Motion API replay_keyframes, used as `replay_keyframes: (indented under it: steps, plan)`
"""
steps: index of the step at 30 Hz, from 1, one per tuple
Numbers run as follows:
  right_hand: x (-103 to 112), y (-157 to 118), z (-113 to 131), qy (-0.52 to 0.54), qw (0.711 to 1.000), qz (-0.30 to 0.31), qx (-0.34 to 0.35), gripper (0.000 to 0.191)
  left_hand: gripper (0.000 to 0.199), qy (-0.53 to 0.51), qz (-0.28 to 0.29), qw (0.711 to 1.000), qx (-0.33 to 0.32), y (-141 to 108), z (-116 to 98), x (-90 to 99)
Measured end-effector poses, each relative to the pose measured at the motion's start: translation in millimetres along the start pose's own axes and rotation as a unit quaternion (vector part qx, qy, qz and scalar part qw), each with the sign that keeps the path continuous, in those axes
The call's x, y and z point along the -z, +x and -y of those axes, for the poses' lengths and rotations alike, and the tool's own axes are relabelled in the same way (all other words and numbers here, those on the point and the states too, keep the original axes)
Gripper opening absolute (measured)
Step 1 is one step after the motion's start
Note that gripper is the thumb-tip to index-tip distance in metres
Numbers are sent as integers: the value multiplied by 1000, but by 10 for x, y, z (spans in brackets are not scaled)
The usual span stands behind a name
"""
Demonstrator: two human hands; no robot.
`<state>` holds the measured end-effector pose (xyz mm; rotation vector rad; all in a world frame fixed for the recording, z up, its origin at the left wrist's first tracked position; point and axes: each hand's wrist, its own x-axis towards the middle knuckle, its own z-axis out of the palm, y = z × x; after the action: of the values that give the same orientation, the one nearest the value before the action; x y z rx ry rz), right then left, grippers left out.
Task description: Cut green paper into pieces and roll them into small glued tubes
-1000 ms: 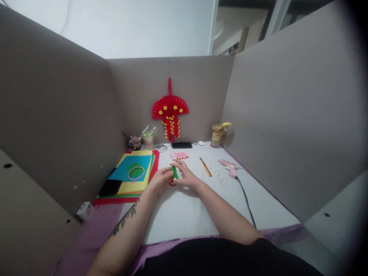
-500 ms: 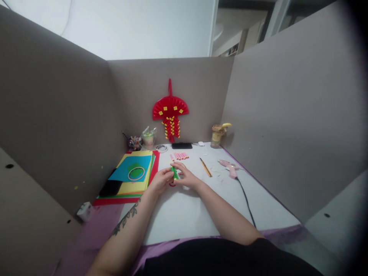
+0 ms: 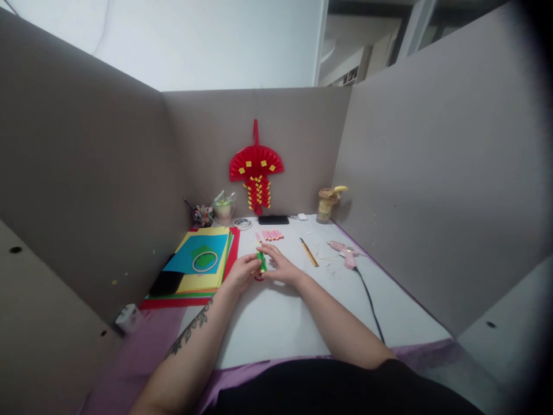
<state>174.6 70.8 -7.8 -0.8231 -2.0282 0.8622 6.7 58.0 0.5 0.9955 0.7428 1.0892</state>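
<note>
Both hands meet over the middle of the white tabletop around a small green paper roll (image 3: 261, 261) with a pale yellow lower end. My left hand (image 3: 245, 271) pinches it from the left between thumb and fingers. On the other side, my right hand (image 3: 279, 268) curves over it, fingertips at its top and thumb near its lower end. Part of a red loop (image 3: 258, 278), perhaps a scissors handle, shows beneath the hands; the rest is hidden. Just beyond lie several pink paper rolls (image 3: 272, 235) with yellowish ends, side by side.
To the left lies a stack of coloured paper (image 3: 203, 282) with a white ring (image 3: 204, 261) on top. A yellow craft knife or pencil (image 3: 310, 252) and a corded pink glue gun (image 3: 348, 253) lie right. Behind are a phone (image 3: 273, 219), tape rolls (image 3: 242, 223) and a drink cup (image 3: 325, 206).
The green roll has turned slightly between the fingers, so less yellow shows at its lower end. Both arms are almost in the same place.
</note>
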Motion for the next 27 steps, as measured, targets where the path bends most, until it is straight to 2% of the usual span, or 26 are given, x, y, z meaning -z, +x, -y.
replay_keyframes:
  steps: [16, 23, 25, 27]
  plan:
    - [-4, 24, -84, -58, 998, -2, 34, 74, 25, 45, -14, 999, -18, -22, 4, -47]
    - [-25, -6, -63, -32, 999, 14, 8, 77, 24, 41, -27, 999, -21, 6, 28, -18]
    - [-31, -10, -14, -9, 1000, 26, -3, 83, 28, 38, -40, 998, -13, 5, 21, -17]
    - [18, -1, 80, 20, 1000, 8, -16, 87, 29, 34, -42, 999, -8, 0, 14, -18]
